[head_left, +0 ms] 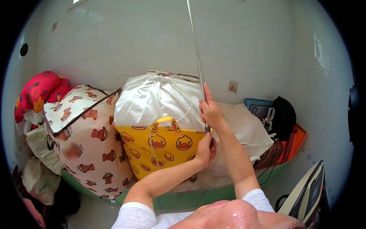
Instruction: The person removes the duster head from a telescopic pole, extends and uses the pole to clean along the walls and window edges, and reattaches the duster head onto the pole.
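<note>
A thin silver metal pole point(197, 57) stands upright, leaning slightly left, and its top runs out of view. My right hand point(211, 110) grips its lower part, the index finger stretched up along the shaft. Just below, my left hand point(205, 152) is closed around the dark lower end of the pole, partly hidden by the fingers. Behind my hands sits a yellow duck-print bag point(164, 147) with a white drawstring top point(156, 99), cinched at the centre. The pole passes in front of its right side.
A large bear-print storage bag point(97, 152) stands at left, beside a red patterned bundle point(44, 89). On the right are a pale cloth cover point(244, 126), a black bag point(284, 116) and an orange box point(299, 137). A wall socket point(233, 86) is on the tiled wall.
</note>
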Available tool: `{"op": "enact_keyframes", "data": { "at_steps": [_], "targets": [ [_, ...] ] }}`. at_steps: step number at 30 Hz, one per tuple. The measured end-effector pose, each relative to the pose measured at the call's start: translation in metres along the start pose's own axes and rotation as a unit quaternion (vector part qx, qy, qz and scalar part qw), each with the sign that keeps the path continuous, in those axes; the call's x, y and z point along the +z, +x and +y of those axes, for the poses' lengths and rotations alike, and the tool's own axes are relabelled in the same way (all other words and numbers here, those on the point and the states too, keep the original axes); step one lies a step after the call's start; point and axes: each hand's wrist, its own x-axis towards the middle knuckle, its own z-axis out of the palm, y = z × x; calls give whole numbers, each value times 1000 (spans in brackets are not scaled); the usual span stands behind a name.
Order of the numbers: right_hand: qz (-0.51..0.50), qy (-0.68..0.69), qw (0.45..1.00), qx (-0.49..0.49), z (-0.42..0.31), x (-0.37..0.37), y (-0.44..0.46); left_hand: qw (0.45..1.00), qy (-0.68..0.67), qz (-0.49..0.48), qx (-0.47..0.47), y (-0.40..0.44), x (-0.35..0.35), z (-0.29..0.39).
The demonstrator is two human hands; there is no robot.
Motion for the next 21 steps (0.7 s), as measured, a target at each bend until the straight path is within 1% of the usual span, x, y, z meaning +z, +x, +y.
{"op": "enact_keyframes", "data": {
  "at_steps": [2,3,5,7,8,12,14,16,19,20,21],
  "targets": [
    [-7,0,1000,-7,-5,13,-3,1000,-2,-21,20,-16,-2,7],
    [12,4,1000,-9,-5,16,-5,1000,-1,-19,17,-23,-2,12],
    [32,8,999,-7,-7,21,-14,999,20,-13,-36,-36,-3,22],
    [66,50,997,3,-9,20,-26,998,42,-24,-49,-47,-7,19],
    [69,50,996,4,-7,21,-33,995,68,-37,-58,-53,-9,18],
    [104,69,992,7,3,28,-74,991,91,-55,-79,-85,-17,1],
    [113,71,991,15,5,36,-92,986,95,-36,-130,-104,-24,0],
    [126,123,984,19,5,48,-105,984,102,-40,-140,-122,-32,5],
    [149,147,978,21,0,74,-109,982,110,-37,-147,-148,-45,25],
    [148,147,978,20,-2,85,-107,983,113,-30,-144,-155,-50,33],
    [98,147,984,3,-2,98,-104,983,114,-30,-144,-164,-56,39]
  ]
}}
